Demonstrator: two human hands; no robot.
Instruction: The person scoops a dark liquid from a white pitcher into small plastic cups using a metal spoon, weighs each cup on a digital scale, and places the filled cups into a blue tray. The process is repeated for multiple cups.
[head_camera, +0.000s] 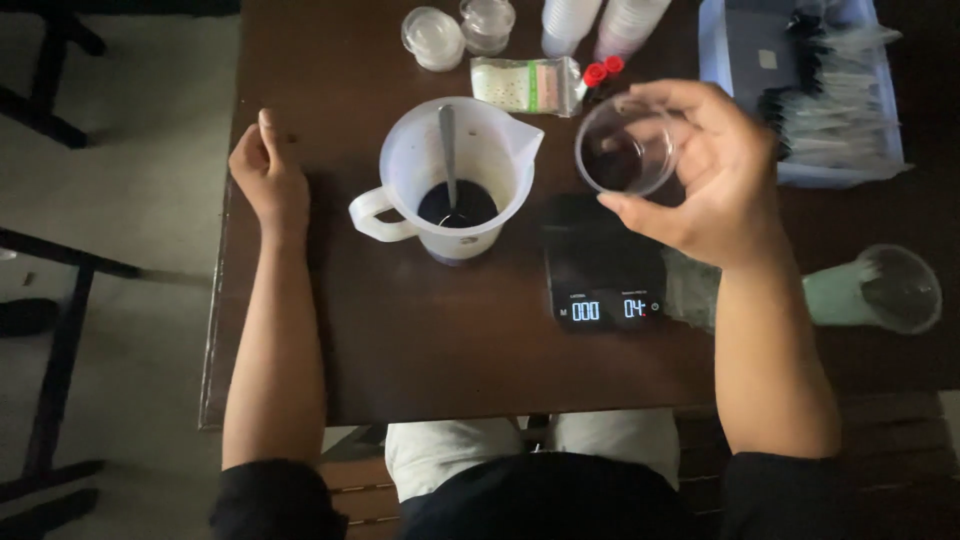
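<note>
- The dark brown wooden tabletop (420, 350) carries everything; its near edge runs just in front of the seated person's lap.
- A pale blue plastic tray (712, 50) sits at the far right corner, packed with dark-capped clear sachets.
- A white translucent measuring jug (455, 175) stands near the middle, handle pointing toward the left edge, spout toward the far right; dark liquid lies in its bottom and a metal spoon (447, 140) leans inside.
- A black digital scale (603, 270) lies just right of the jug, lit display facing the near edge, its platform bare.
- The right hand (715, 180) is raised above the scale's far side, thumb and fingers curled around a small clear plastic cup (625, 145), tilted so its mouth faces the camera; a dark residue shows at its bottom.
- The left hand (268, 170) rests on its side near the left edge, loosely curled, thumb up, holding nothing, well apart from the jug.
- A green-tinted clear cup (880, 290) lies on its side by the right edge.
- Two small round lidded tubs (435, 38) sit at the far edge, beside a flat clear packet (525, 85).
</note>
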